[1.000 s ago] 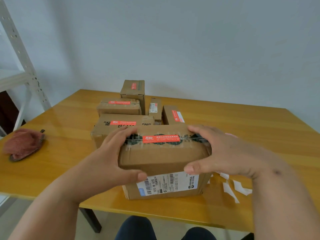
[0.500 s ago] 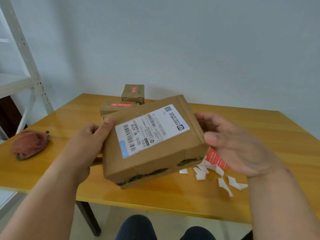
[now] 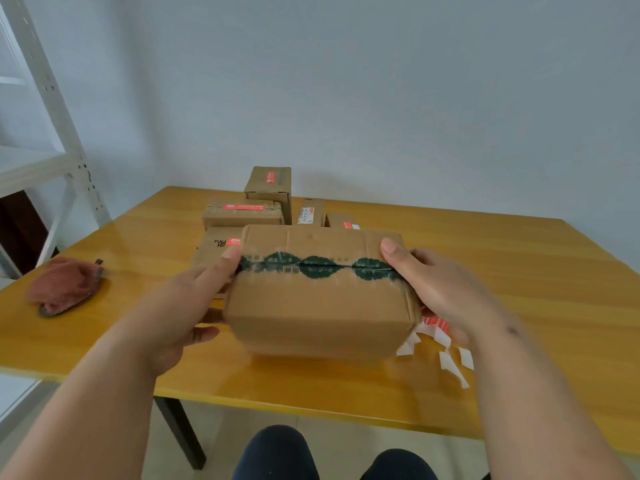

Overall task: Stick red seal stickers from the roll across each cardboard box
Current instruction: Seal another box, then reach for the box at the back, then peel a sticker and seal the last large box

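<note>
Pretty far along, by the look of it: red seal stickers [image 3: 243, 206] can already be seen on the boxes at the back [image 3: 242, 216], at least four of them. The cardboard box [image 3: 320, 292] being held has none on the face now up, just a taped seam with green print, so that seam is judged to be next. It's held just above the worktop [image 3: 485, 258], long axis running left to right, seam face tipped up toward the camera. Left hand [image 3: 187, 303] and right hand [image 3: 440, 289] are gripping opposite ends, fingers curled round the edges. The sticker roll [image 3: 437, 323] is mostly hidden behind the right hand, among torn backing scraps [image 3: 453, 362].
</note>
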### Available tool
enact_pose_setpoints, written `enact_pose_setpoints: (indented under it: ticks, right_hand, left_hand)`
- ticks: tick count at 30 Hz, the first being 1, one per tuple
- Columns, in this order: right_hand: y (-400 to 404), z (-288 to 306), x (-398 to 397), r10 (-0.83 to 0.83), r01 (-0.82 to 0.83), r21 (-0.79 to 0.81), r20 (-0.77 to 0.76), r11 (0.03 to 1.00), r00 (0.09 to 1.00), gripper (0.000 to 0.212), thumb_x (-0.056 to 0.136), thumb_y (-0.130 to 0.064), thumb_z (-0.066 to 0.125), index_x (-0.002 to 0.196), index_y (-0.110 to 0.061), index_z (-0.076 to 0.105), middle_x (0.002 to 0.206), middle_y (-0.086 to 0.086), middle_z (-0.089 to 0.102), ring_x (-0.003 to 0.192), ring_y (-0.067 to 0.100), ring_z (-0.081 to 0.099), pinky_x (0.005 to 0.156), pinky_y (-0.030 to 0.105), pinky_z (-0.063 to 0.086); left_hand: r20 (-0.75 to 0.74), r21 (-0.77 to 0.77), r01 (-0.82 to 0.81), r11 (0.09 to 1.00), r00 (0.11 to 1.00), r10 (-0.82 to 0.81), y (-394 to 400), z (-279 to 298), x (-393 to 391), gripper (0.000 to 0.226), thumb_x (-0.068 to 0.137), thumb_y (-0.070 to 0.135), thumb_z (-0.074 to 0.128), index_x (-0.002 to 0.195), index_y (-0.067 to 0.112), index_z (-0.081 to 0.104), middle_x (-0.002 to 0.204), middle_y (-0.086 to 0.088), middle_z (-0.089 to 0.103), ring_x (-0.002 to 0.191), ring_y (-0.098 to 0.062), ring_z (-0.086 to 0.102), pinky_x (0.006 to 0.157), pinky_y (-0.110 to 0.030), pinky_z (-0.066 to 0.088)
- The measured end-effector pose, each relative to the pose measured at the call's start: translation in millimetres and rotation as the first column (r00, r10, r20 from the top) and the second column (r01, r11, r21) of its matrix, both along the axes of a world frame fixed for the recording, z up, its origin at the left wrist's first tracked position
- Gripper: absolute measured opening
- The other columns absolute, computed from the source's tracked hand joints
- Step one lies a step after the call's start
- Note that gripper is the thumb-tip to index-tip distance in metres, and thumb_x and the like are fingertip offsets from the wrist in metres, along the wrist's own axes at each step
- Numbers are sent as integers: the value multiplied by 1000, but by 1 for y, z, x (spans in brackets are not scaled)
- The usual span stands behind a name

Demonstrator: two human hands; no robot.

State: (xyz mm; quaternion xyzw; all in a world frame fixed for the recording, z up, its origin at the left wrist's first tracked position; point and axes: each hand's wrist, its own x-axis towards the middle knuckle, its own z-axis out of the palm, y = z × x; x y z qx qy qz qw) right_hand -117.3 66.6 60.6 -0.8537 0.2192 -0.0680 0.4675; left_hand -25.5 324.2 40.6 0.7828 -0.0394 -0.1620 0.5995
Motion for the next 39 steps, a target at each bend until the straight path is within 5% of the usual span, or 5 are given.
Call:
enact_pose_setpoints:
  ticks: [3,16,22,29,39]
  right_hand:
    - [-4,6,0,18,-18,-35,-6,999,1000,61,84,-74,36,95,-22,65,75,-13,67,60,-1,60,61,25,42]
    - [-16,-9,20,82,-84,-166,-19,983,996,57,90,-68,32,132,-33,47,118,-16,53,103,8,49,78,30,38]
    - [-50,-3,9,-150,180,-252,135,951,979,27,99,-34,46,123,-27,57,112,-9,57,98,10,52,78,28,40]
    - [-69,-25,5,-285,236,-487,-28,841,958,15,85,-17,54,91,-27,62,102,-2,62,92,20,59,81,42,52]
    - [-67,-40,1,-241,146,-719,-32,679,970,9,82,-25,63,79,-33,60,98,-7,44,105,19,37,90,35,25]
  left_hand:
    - [111,143,-16,990,994,0,-3,9,0,40,80,67,50,94,34,66,96,1,67,88,-20,62,82,-40,48]
    - [279,174,-114,978,958,62,-44,-7,21,45,95,56,43,130,29,51,119,5,56,109,-21,52,96,-48,46]
    - [685,323,-342,883,728,31,-65,6,0,41,94,36,49,134,27,45,147,2,38,136,-24,27,109,-47,24]
    - [828,286,-217,933,546,-126,-110,11,-29,36,88,30,51,124,29,57,132,7,50,126,-19,35,99,-44,26]
    - [820,346,-53,937,503,-275,-149,1,-44,33,85,29,51,116,32,64,128,12,53,125,-12,36,95,-26,13]
